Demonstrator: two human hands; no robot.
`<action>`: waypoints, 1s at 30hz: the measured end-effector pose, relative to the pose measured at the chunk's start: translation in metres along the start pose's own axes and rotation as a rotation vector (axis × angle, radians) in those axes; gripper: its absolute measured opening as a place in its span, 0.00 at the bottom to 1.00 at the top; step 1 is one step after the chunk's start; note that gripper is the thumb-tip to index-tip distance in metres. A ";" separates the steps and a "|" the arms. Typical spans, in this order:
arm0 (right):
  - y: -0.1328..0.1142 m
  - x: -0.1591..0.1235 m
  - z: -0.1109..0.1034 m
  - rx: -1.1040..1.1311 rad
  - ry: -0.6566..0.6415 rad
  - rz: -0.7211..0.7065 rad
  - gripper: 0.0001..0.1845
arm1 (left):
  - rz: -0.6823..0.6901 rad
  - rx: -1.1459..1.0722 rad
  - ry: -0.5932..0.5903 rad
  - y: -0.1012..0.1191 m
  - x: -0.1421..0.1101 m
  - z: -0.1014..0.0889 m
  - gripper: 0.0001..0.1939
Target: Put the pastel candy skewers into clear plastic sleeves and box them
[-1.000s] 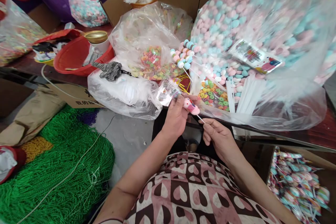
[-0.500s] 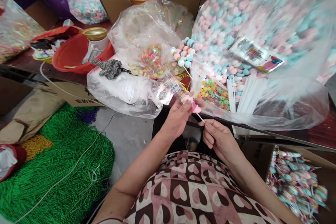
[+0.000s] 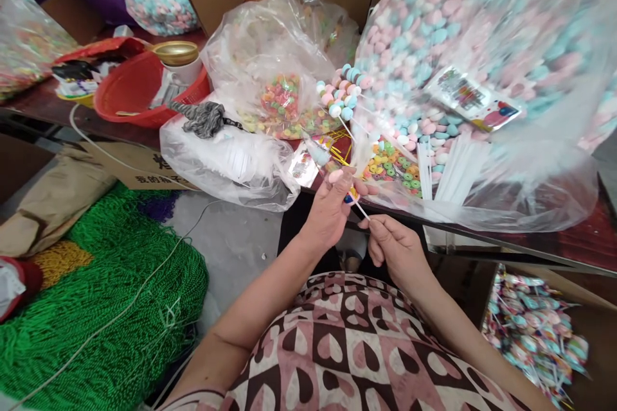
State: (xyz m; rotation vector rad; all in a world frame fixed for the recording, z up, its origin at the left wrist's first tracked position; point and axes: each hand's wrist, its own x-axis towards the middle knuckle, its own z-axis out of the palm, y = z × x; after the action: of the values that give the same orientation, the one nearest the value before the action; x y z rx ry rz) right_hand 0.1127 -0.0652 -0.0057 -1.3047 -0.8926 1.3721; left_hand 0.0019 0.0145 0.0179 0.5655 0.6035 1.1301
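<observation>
My left hand (image 3: 328, 215) is closed around a candy stick in a printed clear wrapper, at the table's front edge. Pink candy (image 3: 335, 176) shows above my thumb, and a blue and yellow bit of wrapper (image 3: 353, 195) sticks out below the fingers. From there a thin white stick (image 3: 361, 209) runs down to my right hand (image 3: 393, 239), which pinches its lower end. Just beyond lie a silvery wrapper (image 3: 303, 167) and colourful candy rings (image 3: 393, 166). Several finished-looking candy skewers (image 3: 340, 93), pink, blue and white, rest behind them.
A big plastic bag of pastel candies (image 3: 424, 32) fills the right, with white sticks (image 3: 453, 170) before it. Left stand a bag of ring candies (image 3: 270, 45) and a red basket (image 3: 130, 93). Green cords (image 3: 120, 295) cover the floor; a carton (image 3: 600, 347) holds wrapped candies.
The pink pieces below my left fingers are now covered, with blue and yellow wrapper showing there instead. My right hand still pinches the stick; the view has shifted slightly.
</observation>
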 end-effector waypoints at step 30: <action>-0.003 0.007 0.003 -0.441 0.165 -0.282 0.15 | -0.099 0.118 -0.051 -0.013 -0.010 -0.002 0.17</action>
State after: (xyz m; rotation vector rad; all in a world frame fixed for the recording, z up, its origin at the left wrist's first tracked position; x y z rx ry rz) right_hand 0.1111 -0.0579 -0.0045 -1.5251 -1.2556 0.8614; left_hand 0.0059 0.0012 0.0090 0.6569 0.6503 0.9891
